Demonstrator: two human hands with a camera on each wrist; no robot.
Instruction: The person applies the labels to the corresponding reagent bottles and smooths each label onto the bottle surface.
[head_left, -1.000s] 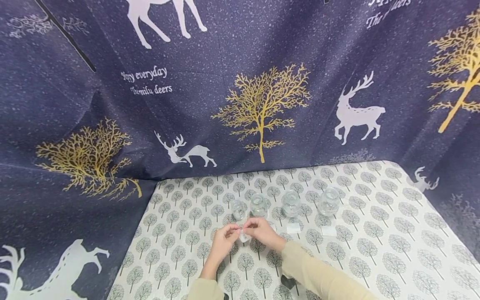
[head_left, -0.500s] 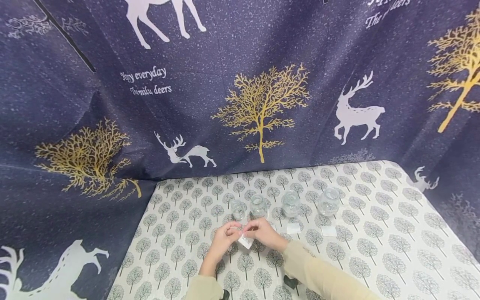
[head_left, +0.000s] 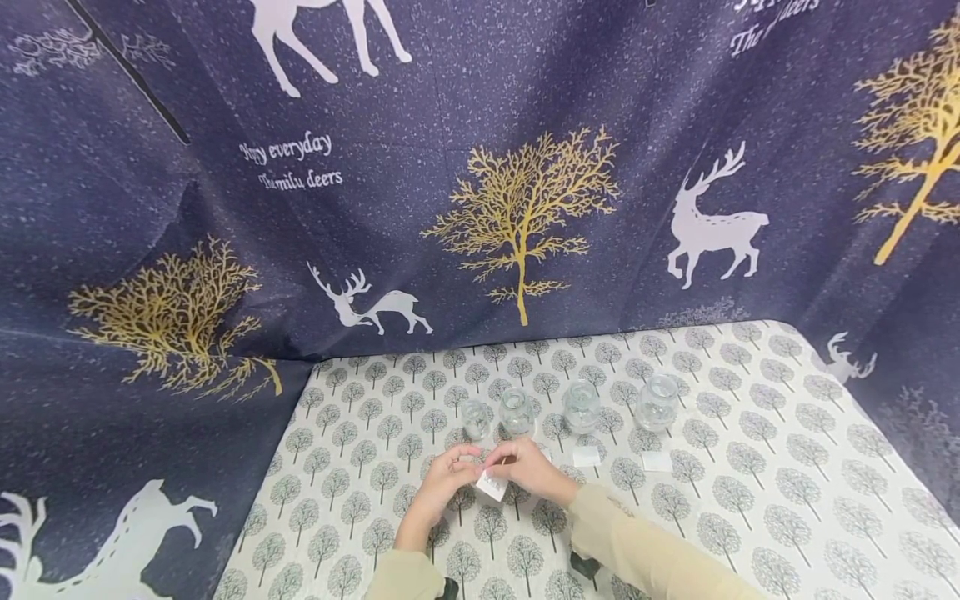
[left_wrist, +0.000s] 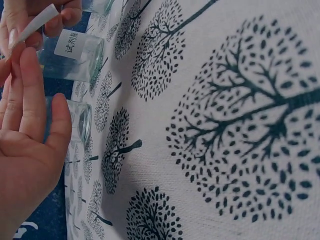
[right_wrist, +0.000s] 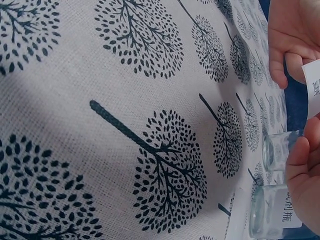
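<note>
Before the row of jars, my left hand (head_left: 438,485) and right hand (head_left: 529,469) meet fingertip to fingertip on a small white paper label (head_left: 492,485). Both hands pinch its upper edge, and its printed face hangs down, tilted. In the left wrist view the label (left_wrist: 39,22) appears almost edge-on; in the right wrist view its dark characters (right_wrist: 314,90) partly show. Just behind the hands stands a small glass jar (head_left: 476,419). Beside it is a second glass jar (head_left: 517,412), which bears a printed white label (left_wrist: 69,44).
Two more glass jars (head_left: 582,407) (head_left: 658,402) continue the row to the right. White slips (head_left: 587,456) (head_left: 657,462) lie in front of them. A tree-patterned cloth (head_left: 360,500) covers the table; a dark blue deer-print curtain (head_left: 465,250) hangs behind and at the sides.
The label has turned between the fingers and now shows more of its printed face below them. Over the last half second the hands have barely moved.
</note>
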